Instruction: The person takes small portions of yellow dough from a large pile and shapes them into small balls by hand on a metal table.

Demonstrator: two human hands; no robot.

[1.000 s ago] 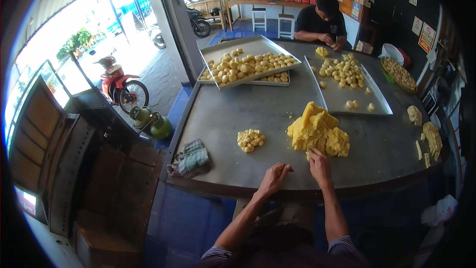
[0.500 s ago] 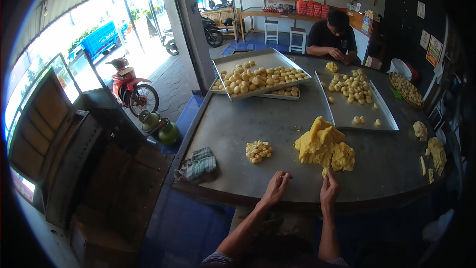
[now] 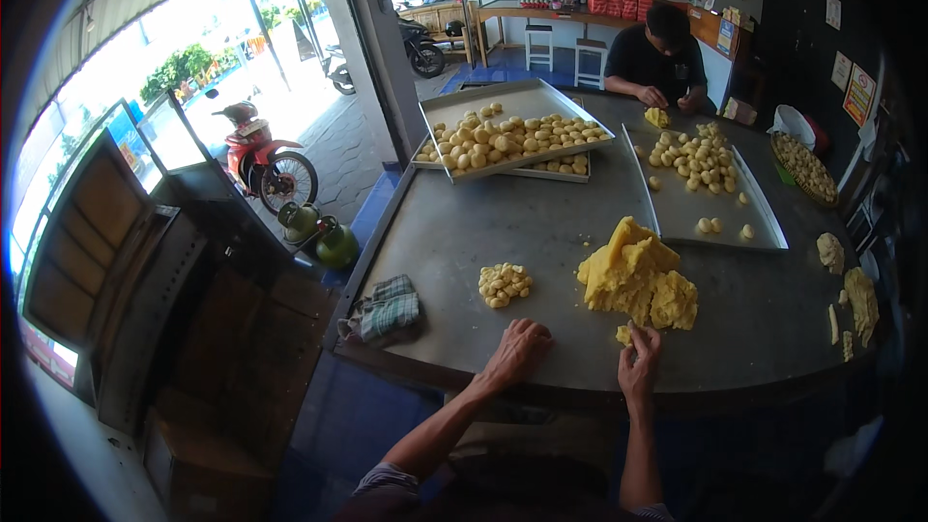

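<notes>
My left hand (image 3: 520, 356) is low over the near edge of the metal table, its fingers curled downward; whatever may be inside them is hidden. Just beyond it sits a small heap of pale dough pieces (image 3: 505, 285). My right hand (image 3: 640, 363) pinches a small yellow lump of dough (image 3: 623, 335) at its fingertips. Directly past that hand rises a large, rough mound of yellow dough (image 3: 628, 266), with a smaller chunk (image 3: 674, 300) leaning on its right side.
Stacked trays (image 3: 522, 140) of dough balls stand at the far left of the table (image 3: 435, 232); another tray (image 3: 715, 232) is to the right. A checked cloth (image 3: 389, 307) lies at the left edge. Across the table a person (image 3: 662, 58) handles dough. Pale dough strips (image 3: 860, 304) lie far right.
My left hand has shifted slightly left and turned its back upward, with its fingers curling down. The right fingers have moved on the small lump, which now shows left of them. The view has tilted slightly.
</notes>
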